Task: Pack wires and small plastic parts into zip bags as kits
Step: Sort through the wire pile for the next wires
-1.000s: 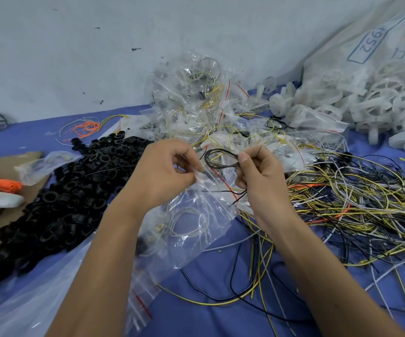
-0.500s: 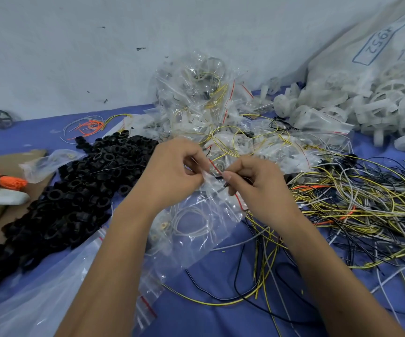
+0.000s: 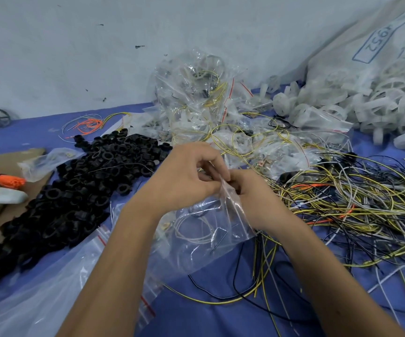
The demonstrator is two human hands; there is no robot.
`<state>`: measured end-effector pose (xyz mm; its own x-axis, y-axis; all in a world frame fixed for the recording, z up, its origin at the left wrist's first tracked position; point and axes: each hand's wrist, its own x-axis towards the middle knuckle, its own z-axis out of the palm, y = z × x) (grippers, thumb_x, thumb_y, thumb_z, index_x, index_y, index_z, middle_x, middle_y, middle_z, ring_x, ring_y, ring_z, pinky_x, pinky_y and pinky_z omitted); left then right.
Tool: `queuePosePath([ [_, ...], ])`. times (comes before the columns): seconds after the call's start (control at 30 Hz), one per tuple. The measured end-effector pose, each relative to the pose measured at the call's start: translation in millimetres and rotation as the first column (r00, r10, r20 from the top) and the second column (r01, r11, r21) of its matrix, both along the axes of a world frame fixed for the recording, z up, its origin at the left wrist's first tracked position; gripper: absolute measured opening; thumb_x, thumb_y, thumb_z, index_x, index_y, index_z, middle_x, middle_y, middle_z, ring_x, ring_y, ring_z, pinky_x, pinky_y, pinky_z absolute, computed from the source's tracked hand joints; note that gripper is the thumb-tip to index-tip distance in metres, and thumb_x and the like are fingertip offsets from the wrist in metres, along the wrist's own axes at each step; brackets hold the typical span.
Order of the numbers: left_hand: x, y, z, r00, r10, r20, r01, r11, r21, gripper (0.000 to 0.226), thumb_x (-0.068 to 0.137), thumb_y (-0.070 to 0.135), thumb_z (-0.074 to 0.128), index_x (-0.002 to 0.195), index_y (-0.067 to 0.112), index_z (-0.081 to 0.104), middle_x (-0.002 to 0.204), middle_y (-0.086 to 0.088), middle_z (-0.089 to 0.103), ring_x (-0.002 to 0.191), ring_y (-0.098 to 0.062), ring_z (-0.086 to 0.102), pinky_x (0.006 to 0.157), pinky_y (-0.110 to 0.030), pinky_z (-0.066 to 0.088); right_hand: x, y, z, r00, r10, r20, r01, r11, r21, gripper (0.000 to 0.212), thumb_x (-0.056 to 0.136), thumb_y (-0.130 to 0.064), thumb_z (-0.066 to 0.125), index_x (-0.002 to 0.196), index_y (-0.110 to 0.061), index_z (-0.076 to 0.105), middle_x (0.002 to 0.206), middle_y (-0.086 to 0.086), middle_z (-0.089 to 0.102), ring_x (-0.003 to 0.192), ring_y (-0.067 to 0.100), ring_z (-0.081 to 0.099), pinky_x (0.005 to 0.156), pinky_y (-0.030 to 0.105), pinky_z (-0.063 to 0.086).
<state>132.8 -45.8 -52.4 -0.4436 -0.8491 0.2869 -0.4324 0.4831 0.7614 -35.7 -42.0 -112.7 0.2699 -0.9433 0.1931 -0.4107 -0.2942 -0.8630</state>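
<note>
Head view shows my left hand (image 3: pixel 182 177) and my right hand (image 3: pixel 252 194) meeting at the mouth of a clear zip bag (image 3: pixel 208 229), which hangs from them just above the blue desk (image 3: pixel 221 319). The fingers of both hands are curled and pinch the top edge of the bag, one hand on each side. Inside the bag I can see a coiled white wire (image 3: pixel 191 229) and a thin black wire (image 3: pixel 218 242); small plastic parts inside it I cannot make out. I judge that I am pushing the wire down or starting to press the seal, but which one I cannot tell. What can go wrong: a wire end may stay across the zip line, and then the seal will not close fully. Also the loose wire tangle (image 3: pixel 342 205) lies just beside the right hand, so a strand may catch on my fingers and come along. The black ring pile (image 3: pixel 79 190) is near the left forearm, and a careless move may push some rings off the desk.
</note>
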Motion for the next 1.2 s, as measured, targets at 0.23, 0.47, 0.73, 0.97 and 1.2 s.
queuePosePath([
  [0.23, -7, 1, 1, 0.990, -0.116, -0.082, 0.122, 0.990, 0.073, 0.023, 0.075, -0.012, 0.082, 0.080, 0.010, 0.075, 0.090, -0.014, 0.071, 0.085, -0.027, 0.070, 0.079, -0.042, 0.060, 6, 11, 5, 0.986, 0.153, -0.063, -0.152, 0.988, 0.018, 0.032, 0.099, 0.014, 0.047, 0.129, 0.005, 0.054, 0.123, 0.012, 0.065, 0.111, 0.014, 0.064, 0.099, 0.039, 0.054],
  [0.47, 50, -13, 2, 0.993, 0.101, -0.059, -0.095, 0.991, 0.091, 0.023, 0.084, 0.006, 0.082, 0.106, 0.013, 0.076, 0.099, -0.011, 0.073, 0.085, -0.017, 0.066, 0.086, -0.033, 0.056, -3, 8, -3, 0.987, -0.115, -0.110, 0.125, 0.988, 0.095, 0.039, 0.087, 0.009, 0.067, 0.124, 0.004, 0.053, 0.119, 0.031, 0.056, 0.108, 0.033, 0.059, 0.074, -0.001, 0.035],
  [0.73, 95, -24, -27, 0.964, 0.168, 0.208, -0.223, 0.934, 0.280, 0.014, 0.088, 0.016, 0.080, 0.102, 0.018, 0.079, 0.100, -0.002, 0.079, 0.102, -0.025, 0.073, 0.096, -0.041, 0.056, 3, 11, -3, 0.993, 0.115, -0.025, -0.111, 0.984, 0.141, 0.013, 0.098, -0.001, 0.061, 0.111, -0.001, 0.061, 0.097, -0.001, 0.068, 0.084, 0.008, 0.070, 0.070, 0.017, 0.054],
  [0.97, 76, -21, -27, 0.987, 0.114, 0.115, -0.145, 0.938, 0.316, 0.008, 0.091, 0.021, 0.076, 0.094, 0.016, 0.081, 0.096, -0.007, 0.079, 0.091, -0.014, 0.069, 0.101, -0.044, 0.053, 17, 13, -2, 0.970, 0.159, 0.181, -0.201, 0.949, 0.243, 0.016, 0.101, -0.005, 0.058, 0.106, 0.008, 0.066, 0.095, 0.011, 0.070, 0.076, 0.023, 0.069, 0.065, 0.021, 0.054],
  [1.2, 67, -21, -29, 0.987, 0.009, 0.158, -0.062, 0.941, 0.333, 0.012, 0.085, 0.010, 0.082, 0.097, 0.009, 0.080, 0.092, -0.014, 0.078, 0.078, -0.014, 0.069, 0.076, -0.024, 0.055, 16, 21, -10, 0.987, 0.150, -0.054, -0.149, 0.988, 0.033, 0.046, 0.090, 0.018, 0.058, 0.121, -0.016, 0.052, 0.082, -0.021, 0.040, 0.065, -0.033, 0.048, 0.068, -0.002, 0.038],
])
